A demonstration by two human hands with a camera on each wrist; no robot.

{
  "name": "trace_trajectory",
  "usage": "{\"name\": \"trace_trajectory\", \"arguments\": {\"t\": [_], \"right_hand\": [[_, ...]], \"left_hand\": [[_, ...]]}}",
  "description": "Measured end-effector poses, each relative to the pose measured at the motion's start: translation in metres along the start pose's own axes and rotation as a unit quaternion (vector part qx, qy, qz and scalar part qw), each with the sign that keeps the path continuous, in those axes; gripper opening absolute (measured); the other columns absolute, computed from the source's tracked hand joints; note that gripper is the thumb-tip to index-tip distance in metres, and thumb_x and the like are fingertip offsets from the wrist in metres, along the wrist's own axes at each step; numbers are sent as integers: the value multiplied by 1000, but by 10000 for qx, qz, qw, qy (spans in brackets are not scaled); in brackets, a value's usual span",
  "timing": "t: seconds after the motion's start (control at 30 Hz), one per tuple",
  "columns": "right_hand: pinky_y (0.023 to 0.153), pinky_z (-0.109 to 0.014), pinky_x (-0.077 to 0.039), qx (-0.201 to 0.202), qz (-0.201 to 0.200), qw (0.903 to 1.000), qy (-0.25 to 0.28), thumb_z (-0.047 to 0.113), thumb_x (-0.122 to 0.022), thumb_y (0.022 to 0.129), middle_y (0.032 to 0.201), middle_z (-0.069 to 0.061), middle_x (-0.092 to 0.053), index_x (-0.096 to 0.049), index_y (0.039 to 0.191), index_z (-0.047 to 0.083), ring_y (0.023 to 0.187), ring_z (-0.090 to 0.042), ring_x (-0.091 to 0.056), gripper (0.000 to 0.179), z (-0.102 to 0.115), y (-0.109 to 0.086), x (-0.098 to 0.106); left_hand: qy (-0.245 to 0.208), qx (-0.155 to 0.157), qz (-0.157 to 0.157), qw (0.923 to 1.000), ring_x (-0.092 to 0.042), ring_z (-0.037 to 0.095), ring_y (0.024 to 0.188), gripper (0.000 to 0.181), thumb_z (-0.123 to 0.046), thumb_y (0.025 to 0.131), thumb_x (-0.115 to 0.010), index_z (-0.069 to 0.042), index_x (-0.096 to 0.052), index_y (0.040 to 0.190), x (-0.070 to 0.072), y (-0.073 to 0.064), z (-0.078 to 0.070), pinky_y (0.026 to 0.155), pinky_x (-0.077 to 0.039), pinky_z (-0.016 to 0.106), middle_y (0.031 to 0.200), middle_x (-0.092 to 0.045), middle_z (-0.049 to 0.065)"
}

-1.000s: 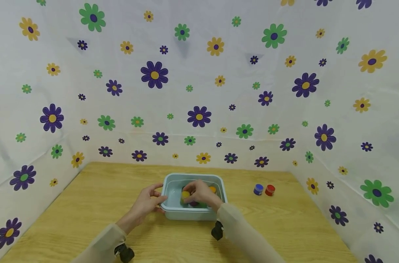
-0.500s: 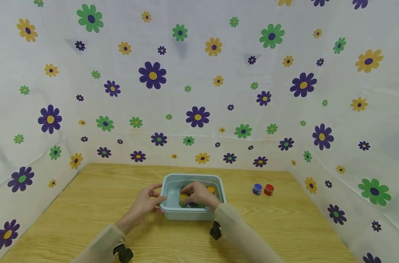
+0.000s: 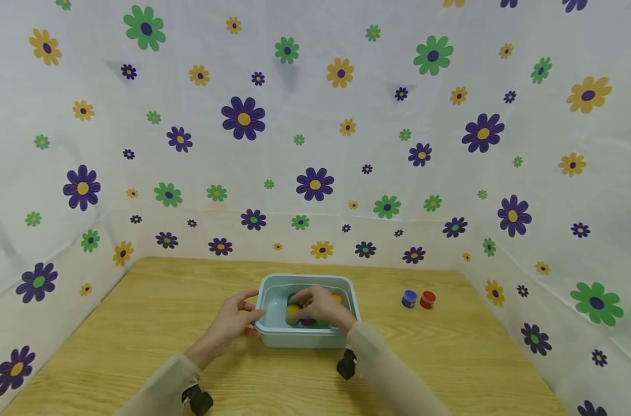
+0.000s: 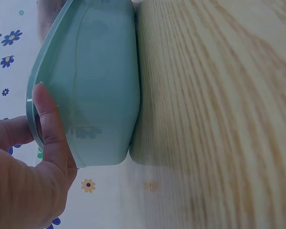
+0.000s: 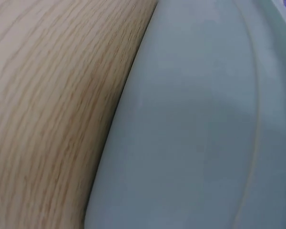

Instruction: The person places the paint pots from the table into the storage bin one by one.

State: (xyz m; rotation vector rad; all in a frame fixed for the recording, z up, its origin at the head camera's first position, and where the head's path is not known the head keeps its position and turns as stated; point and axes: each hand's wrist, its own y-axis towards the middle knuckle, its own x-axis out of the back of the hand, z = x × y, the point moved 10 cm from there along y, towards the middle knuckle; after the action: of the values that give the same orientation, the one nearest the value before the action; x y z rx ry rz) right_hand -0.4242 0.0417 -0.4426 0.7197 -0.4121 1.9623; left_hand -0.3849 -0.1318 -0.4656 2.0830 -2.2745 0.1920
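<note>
A light blue plastic tub [image 3: 315, 340] stands on the wooden table. My left hand [image 3: 232, 319] grips its left rim; in the left wrist view the thumb and fingers of that left hand [image 4: 43, 143] pinch the rim from both sides. My right hand [image 3: 318, 303] reaches down inside the tub, thumb and fingers curled round a small yellow-topped pot [image 3: 292, 312]. Beside it lie a dark purple pot [image 3: 307, 322], a green one [image 3: 322, 325] and an orange one [image 3: 338, 298], partly hidden by the hand. Only the outer wall of the tub [image 5: 190, 119] fills the right wrist view.
To the right of the tub, a blue pot [image 3: 409, 299] and a red pot [image 3: 427, 300] stand side by side on the table [image 3: 190, 283]. A white flower-printed sheet [image 3: 279, 156] encloses the back and both sides.
Both hands stay almost where they were, the left at the rim and the right in the tub. The right fingers shift slightly round the yellow-topped pot; the head view sways a little.
</note>
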Motion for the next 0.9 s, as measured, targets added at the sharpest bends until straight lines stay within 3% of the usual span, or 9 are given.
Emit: {"name": "trace_trajectory", "arguments": {"t": [0.23, 0.5, 0.67, 0.9], "right_hand": [[81, -30, -57, 106, 49, 9993, 349, 3, -70, 88, 111, -15, -69, -68, 120, 1, 95, -18, -63, 32, -7, -5, 13], [88, -33, -58, 211, 304, 9973, 627, 9, -66, 93, 117, -16, -67, -65, 124, 3, 102, -21, -64, 32, -7, -12, 28], [90, -39, -58, 219, 427, 9920, 1164, 17, -62, 97, 124, -23, -61, -59, 130, 0, 108, -34, -61, 38, -7, -18, 38], [92, -46, -54, -171, 27, 9870, 1598, 23, -62, 97, 129, -23, -59, -58, 133, 2, 105, -26, -61, 41, -27, -28, 65]], "left_hand": [[-21, 0, -44, 10000, -63, 19, 72, 56, -1, 92, -64, -4, -44, 145, 1, -6, -2, 64, -62, 44, 103, -55, 17], [-51, -24, -33, 10000, -64, 20, 72, 56, -2, 93, -64, -4, -43, 145, 4, -6, 1, 64, -62, 44, 104, -55, 17], [-61, -4, -19, 10000, -64, 20, 73, 57, -2, 93, -63, -5, -42, 146, 5, -5, 2, 64, -62, 43, 105, -55, 17], [-83, 0, 1, 10000, -64, 19, 72, 57, -2, 92, -65, -5, -43, 145, 1, -2, 0, 62, -62, 39, 105, -55, 18]]}}
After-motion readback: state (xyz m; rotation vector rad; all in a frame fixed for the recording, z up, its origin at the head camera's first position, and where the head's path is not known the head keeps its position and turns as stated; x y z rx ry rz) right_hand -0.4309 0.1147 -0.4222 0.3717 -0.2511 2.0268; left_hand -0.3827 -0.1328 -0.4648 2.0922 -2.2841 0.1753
